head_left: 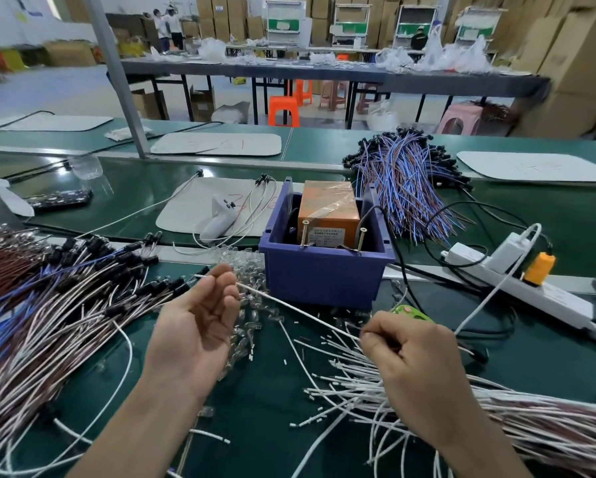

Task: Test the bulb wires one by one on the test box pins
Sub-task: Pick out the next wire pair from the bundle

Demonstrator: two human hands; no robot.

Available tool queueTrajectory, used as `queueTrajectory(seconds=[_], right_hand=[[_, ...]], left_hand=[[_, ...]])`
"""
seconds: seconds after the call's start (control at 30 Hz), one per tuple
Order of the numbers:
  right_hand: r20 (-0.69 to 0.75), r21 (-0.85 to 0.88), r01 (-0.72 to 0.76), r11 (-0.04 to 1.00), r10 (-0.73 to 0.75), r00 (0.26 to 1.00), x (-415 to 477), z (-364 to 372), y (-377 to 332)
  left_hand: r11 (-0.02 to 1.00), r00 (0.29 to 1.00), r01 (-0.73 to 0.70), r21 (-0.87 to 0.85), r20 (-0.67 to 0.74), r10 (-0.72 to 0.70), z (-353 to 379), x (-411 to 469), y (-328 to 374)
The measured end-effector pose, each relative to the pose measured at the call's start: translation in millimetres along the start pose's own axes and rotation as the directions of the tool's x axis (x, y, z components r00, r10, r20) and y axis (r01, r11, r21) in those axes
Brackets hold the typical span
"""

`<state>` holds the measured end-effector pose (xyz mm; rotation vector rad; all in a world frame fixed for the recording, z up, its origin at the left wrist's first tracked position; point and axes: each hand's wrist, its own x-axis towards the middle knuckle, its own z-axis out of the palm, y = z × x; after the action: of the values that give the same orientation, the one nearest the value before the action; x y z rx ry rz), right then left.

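A blue bin (324, 274) stands on the green counter (265, 401), just beyond both hands. Inside it sits the orange test box (327, 210), wrapped in clear tape, and a black cable drops in over the bin's right wall. Two upright screw pins (304, 233) rise at the box's near side, one left and one right.

A single white wire (300, 310) stretches in front of the bin between the hands, well apart from the pins. The left hand (193, 326), palm up with fingers curled, holds one end at its fingertips. The right hand (413, 360) pinches the other part between thumb and forefinger.

A heap of clear bulbs (251, 305) lies loose against the bin's left corner. Bundled wires with black holders (65, 305) spread at the left, and loose white wires (358, 384) lie under the right hand.
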<state>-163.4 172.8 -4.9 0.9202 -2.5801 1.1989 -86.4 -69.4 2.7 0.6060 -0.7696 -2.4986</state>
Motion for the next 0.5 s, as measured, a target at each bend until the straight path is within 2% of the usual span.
queueTrajectory(seconds=[0.07,0.13,0.2,0.3,0.33,0.4,0.43,0.5], right_hand=[[0.026,-0.033,0.010,0.999,-0.009,1.000,-1,3,-2],[0.013,-0.038,0.018,0.999,-0.018,1.000,0,6,-4],[-0.085,-0.048,0.046,0.998,-0.050,0.995,1,6,-7],[-0.229,-0.008,0.077,0.997,-0.077,0.970,2,2,-12],[-0.248,0.012,0.069,0.998,-0.064,0.967,2,-1,-12],[-0.255,0.008,0.043,0.999,-0.040,0.966,5,-7,-15],[-0.246,-0.008,0.031,0.999,-0.033,0.969,8,-11,-17],[-0.206,-0.019,0.026,0.999,-0.030,0.978,16,-20,-21]], left_hand=[[0.996,0.997,-0.069,0.049,0.018,0.068,2,-2,-6],[0.970,0.989,-0.148,0.193,0.038,0.143,2,-6,-11],[0.881,0.973,-0.219,0.420,0.024,0.231,0,-8,-15],[0.752,0.944,-0.262,0.605,-0.002,0.330,-1,-11,-22],[0.681,0.928,-0.286,0.675,0.019,0.371,0,-13,-24],[0.428,0.889,-0.342,0.836,0.140,0.436,2,-17,-26],[0.293,0.870,-0.372,0.881,0.220,0.442,3,-19,-27],[0.102,0.816,-0.463,0.880,0.379,0.437,5,-24,-26]])
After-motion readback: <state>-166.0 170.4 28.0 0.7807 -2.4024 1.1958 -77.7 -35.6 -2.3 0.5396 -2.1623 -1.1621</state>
